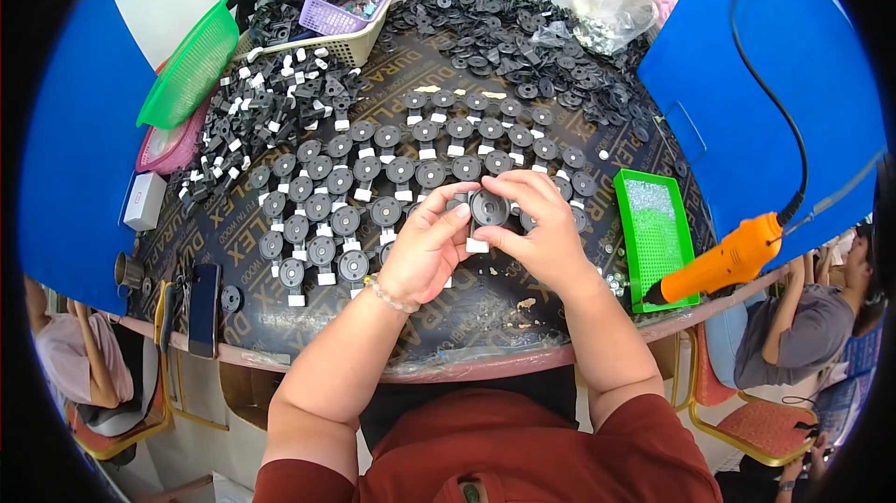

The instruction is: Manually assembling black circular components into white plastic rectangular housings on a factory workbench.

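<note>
Between both hands, above the middle of the table, is a black round plastic part [490,210] with a white tab at its lower side. My left hand [422,249] pinches it at the left edge with thumb and fingers. Curled around the other side, my right hand [541,228] grips its rim and the lower edge near the tab. Rows of similar black discs with white tabs [345,219] lie beyond and to the left of my hands. Some of these are hidden behind my fingers.
An orange electric screwdriver [723,262] rests across a green tray [689,246] of small parts at right. Black pieces with white ends [271,102] are heaped at left, loose black discs [504,36] at the back. A phone [203,309] lies near the left front edge. Blue panels [79,148] flank the table.
</note>
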{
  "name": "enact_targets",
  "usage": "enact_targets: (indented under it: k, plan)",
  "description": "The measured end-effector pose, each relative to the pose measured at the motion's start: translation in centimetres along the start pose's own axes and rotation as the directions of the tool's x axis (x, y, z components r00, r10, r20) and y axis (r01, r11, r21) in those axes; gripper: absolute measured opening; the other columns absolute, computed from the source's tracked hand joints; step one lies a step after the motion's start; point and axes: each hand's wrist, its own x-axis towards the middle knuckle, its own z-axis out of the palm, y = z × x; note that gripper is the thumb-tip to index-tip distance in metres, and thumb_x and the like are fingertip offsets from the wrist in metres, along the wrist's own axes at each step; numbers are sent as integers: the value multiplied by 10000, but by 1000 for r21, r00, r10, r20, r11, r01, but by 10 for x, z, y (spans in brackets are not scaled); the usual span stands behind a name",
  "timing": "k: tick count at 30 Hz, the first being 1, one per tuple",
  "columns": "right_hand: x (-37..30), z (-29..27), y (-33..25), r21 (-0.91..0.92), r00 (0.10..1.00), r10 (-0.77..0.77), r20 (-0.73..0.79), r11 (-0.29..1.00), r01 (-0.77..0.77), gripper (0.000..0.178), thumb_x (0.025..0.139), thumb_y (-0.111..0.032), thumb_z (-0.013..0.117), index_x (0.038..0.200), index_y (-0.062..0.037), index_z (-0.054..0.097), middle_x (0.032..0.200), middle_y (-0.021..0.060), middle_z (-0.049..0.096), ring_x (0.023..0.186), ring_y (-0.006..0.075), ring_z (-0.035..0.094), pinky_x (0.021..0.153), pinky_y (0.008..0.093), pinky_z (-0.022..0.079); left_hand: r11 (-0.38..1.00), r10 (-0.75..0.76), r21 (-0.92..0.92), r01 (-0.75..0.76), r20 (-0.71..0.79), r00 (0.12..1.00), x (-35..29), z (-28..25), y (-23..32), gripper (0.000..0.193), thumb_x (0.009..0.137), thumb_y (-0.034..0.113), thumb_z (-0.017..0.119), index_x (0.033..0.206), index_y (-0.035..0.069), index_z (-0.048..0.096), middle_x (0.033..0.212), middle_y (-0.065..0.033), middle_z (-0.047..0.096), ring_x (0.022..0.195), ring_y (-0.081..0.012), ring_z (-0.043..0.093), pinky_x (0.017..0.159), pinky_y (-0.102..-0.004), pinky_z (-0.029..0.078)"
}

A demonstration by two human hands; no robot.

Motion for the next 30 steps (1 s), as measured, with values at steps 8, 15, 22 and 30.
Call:
enact_targets:
  k: [8, 15, 22, 30]
  plan:
    - [-2, 2, -4, 3, 1000, 11, -9, 1000, -11, 486, 640, -188, 856, 1078, -47, 702, 1084, 94, 639, 1027, 288, 569, 888, 394, 474, 999, -30, 44, 32, -25, 999, -1, 1, -5, 325, 1026, 144, 487, 1339, 56, 490, 1179, -94, 626, 1056, -207, 642, 879, -337, 558]
    - [-1, -4, -4, 73, 996, 17, 82, 997, -23, 486, 649, -204, 842, 1093, -73, 698, 1115, 74, 642, 1083, 290, 552, 957, 403, 437, 999, -36, 27, 34, 54, 998, -4, 4, -3, 319, 1037, 121, 447, 1343, 42, 491, 1207, -98, 623, 1061, -196, 653, 871, -326, 558]
    - [2, 0, -4, 47, 993, 30, 115, 998, -36, 499, 644, -199, 844, 1105, -74, 697, 1153, 77, 636, 1104, 289, 553, 963, 406, 443, 997, -59, -39, 60, 34, 998, -7, 8, 7, 307, 1025, 164, 478, 1306, 45, 513, 1170, -101, 633, 1017, -184, 659, 849, -322, 552]
    - [-5, -2, -10, 50, 999, -40, 19, 998, 39, 707, 675, -226, 850, 1309, -60, 583, 1381, 149, 524, 1285, 327, 493, 1078, 427, 384, 779, 306, 588, -219, -51, 951, -28, 9, 61, 264, 896, 34, 655, 1156, 48, 610, 1017, -29, 655, 872, -91, 624, 788, -242, 518]
